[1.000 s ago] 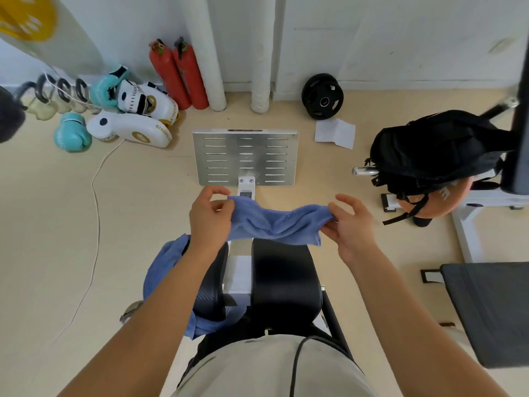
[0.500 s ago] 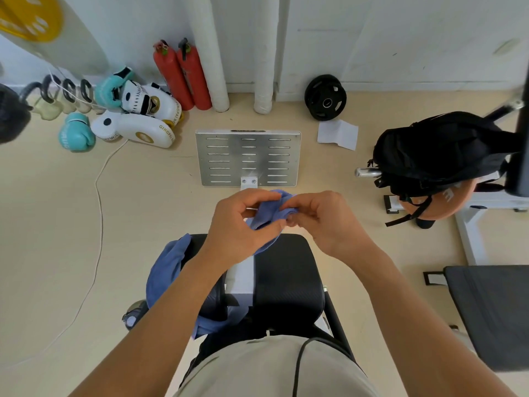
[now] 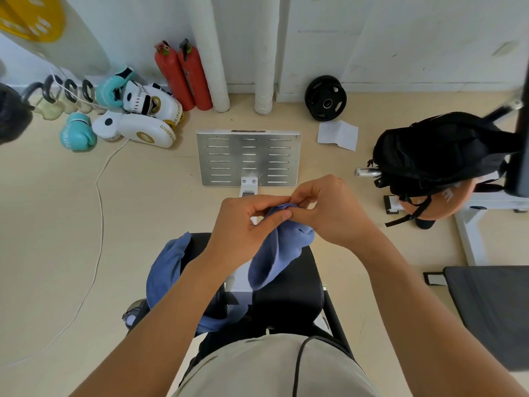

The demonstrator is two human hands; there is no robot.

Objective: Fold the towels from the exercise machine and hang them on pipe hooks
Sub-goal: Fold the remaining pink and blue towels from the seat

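Head-camera view, looking down: a person's left hand (image 3: 243, 224) and right hand (image 3: 329, 210) meet at the centre of the frame, both pinching the gathered top edge of a blue towel (image 3: 277, 250), thumb and fingertips closed on the cloth. The towel hangs doubled from that pinch over the black padded seat (image 3: 292, 293) of the exercise machine, its lower fold dangling toward 6 o'clock. A second blue towel (image 3: 166, 270) is draped over the seat's edge at 8 o'clock, partly hidden behind the left forearm. The machine's slotted metal footplate (image 3: 248, 159) lies on the floor at 12 o'clock, just beyond the hands. At 2 o'clock a black backpack (image 3: 438, 156) sits zipped on a neighbouring frame; its contents cannot be seen. Against the wall at 11 o'clock stand two red fire extinguishers (image 3: 183, 75), with white boxing pads (image 3: 143, 121) and teal boxing gloves (image 3: 77, 133) at 10 o'clock. A black weight plate (image 3: 325, 98) leans on the wall at 1 o'clock, near a sheet of paper (image 3: 337, 135).
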